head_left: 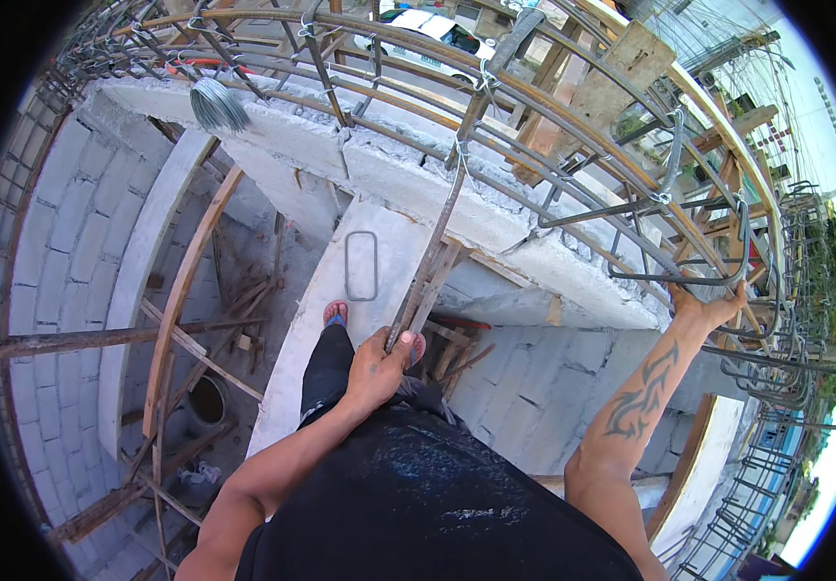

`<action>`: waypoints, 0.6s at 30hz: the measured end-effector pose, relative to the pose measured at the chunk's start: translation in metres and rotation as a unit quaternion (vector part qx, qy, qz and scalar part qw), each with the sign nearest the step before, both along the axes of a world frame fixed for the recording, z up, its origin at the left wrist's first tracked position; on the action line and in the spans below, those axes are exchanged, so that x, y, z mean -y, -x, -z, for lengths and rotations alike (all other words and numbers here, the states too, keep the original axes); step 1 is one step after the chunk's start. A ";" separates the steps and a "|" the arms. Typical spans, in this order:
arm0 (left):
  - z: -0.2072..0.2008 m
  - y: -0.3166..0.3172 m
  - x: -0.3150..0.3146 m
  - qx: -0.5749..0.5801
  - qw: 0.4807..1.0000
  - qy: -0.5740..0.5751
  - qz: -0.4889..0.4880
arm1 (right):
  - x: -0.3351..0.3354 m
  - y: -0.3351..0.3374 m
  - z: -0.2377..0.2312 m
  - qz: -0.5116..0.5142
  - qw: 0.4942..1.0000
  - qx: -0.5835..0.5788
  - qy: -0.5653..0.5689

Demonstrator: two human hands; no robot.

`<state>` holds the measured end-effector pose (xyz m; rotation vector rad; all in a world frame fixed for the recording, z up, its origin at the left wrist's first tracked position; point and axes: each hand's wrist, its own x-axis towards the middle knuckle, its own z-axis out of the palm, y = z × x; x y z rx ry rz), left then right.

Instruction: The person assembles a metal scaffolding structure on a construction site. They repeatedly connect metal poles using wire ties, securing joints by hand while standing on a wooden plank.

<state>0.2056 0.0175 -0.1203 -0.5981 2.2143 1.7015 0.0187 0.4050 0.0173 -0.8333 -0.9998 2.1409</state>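
Note:
My left hand (pixel 375 373) is closed round the lower end of a long rebar rod (pixel 439 213), just in front of my body. The rod slants up and away to the tied rebar cage (pixel 534 92). Out to the right, my right arm is stretched to the cage, and my right hand (pixel 706 308) grips a bent rebar stirrup (pixel 694 275) there; its fingers are partly hidden by the bars. On the concrete beam near my foot lies a loose rectangular stirrup (pixel 362 265). A bundle of tie wire (pixel 216 105) rests on the wall top at the far left.
I stand on a narrow concrete beam (pixel 287 382) above deep openings. Timber braces (pixel 185 300) and a round container (pixel 207 400) are below left; block walls (pixel 69 320) flank the drop. More stirrups (pixel 776 382) hang at right. A white car (pixel 427 37) is beyond the cage.

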 end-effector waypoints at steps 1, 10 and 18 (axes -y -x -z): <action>0.003 -0.002 -0.001 -0.010 1.000 0.005 0.003 | 0.000 0.000 0.000 0.008 1.000 0.003 0.003; 0.029 0.003 -0.026 0.034 0.904 -0.427 0.017 | 0.012 -0.002 -0.003 0.019 1.000 0.015 -0.015; -0.006 0.001 -0.002 0.095 0.525 -0.825 0.184 | 0.011 0.001 0.000 0.043 0.999 0.020 -0.002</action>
